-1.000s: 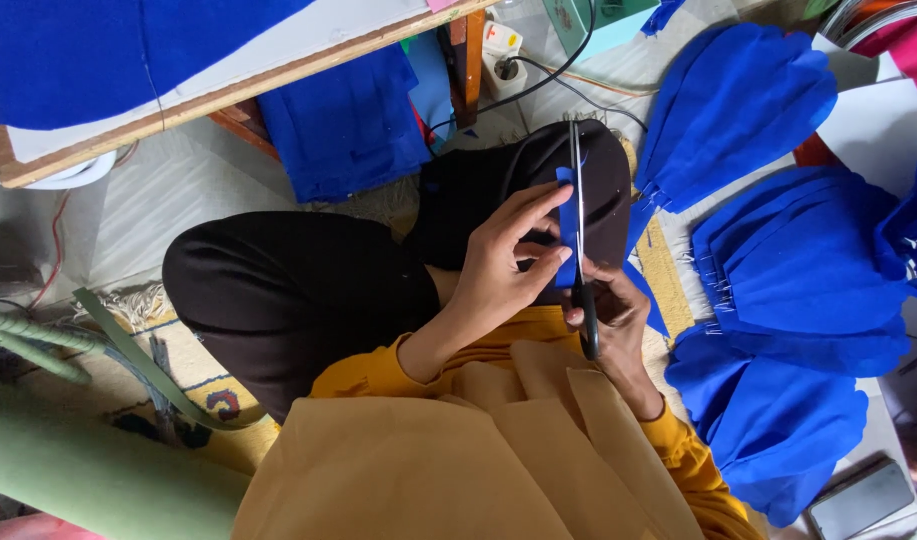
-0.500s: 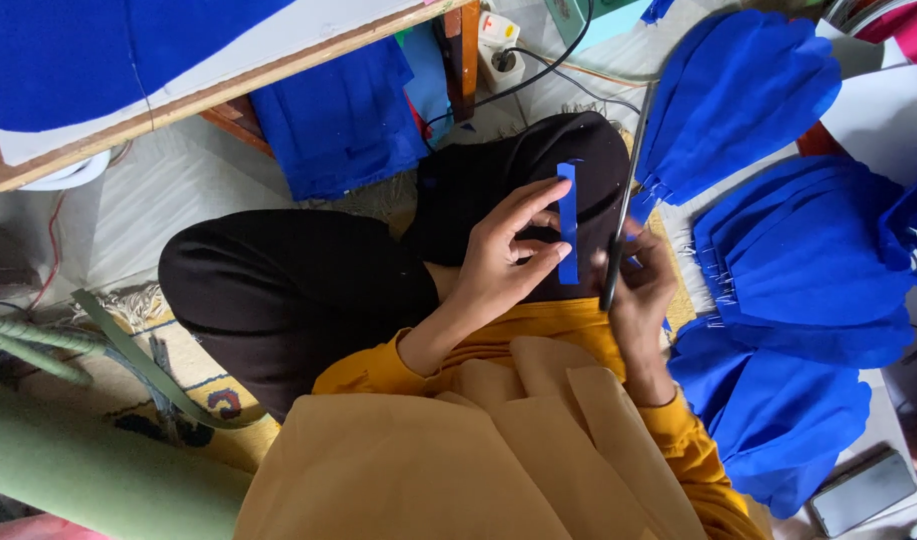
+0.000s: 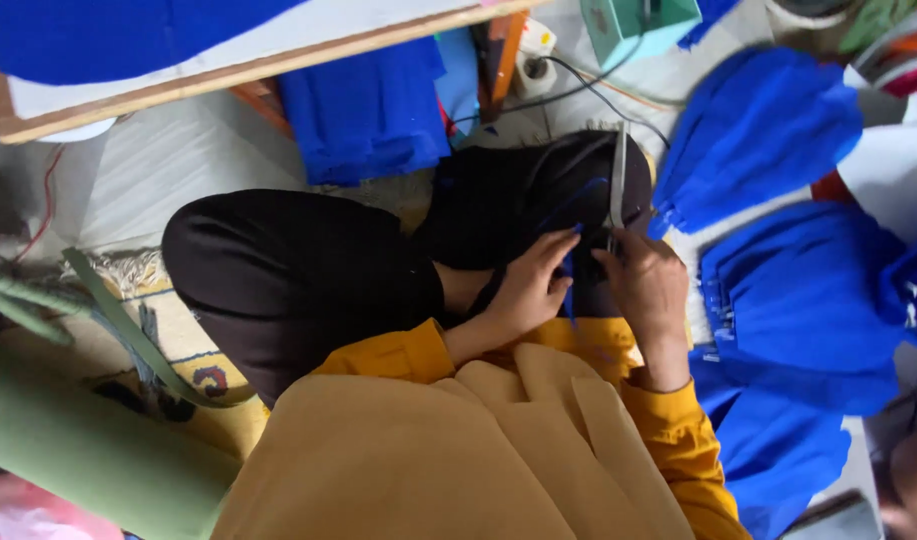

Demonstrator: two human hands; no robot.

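My left hand [image 3: 526, 292] pinches a narrow strip of blue cloth [image 3: 568, 285] over my lap. My right hand [image 3: 650, 290] grips a pair of long dark scissors [image 3: 617, 185], with the blades pointing away from me beside the strip. The two hands are close together, almost touching, above my black trousers [image 3: 308, 280]. Most of the strip is hidden between the fingers. Yellow sleeves [image 3: 398, 352] cover both forearms.
Piles of pleated blue garments [image 3: 798, 300] lie on the right, more [image 3: 758, 130] further off. A wooden table edge [image 3: 238, 72] crosses the top, with folded blue cloth [image 3: 363, 110] beneath it. A teal box [image 3: 633, 25] and cable [image 3: 578, 85] lie ahead, a green roll [image 3: 88, 450] lower left.
Both hands have dropped lower toward my lap. The blue strip, held up and plainly visible before, is now mostly tucked between the fingers. The scissors shifted slightly right.
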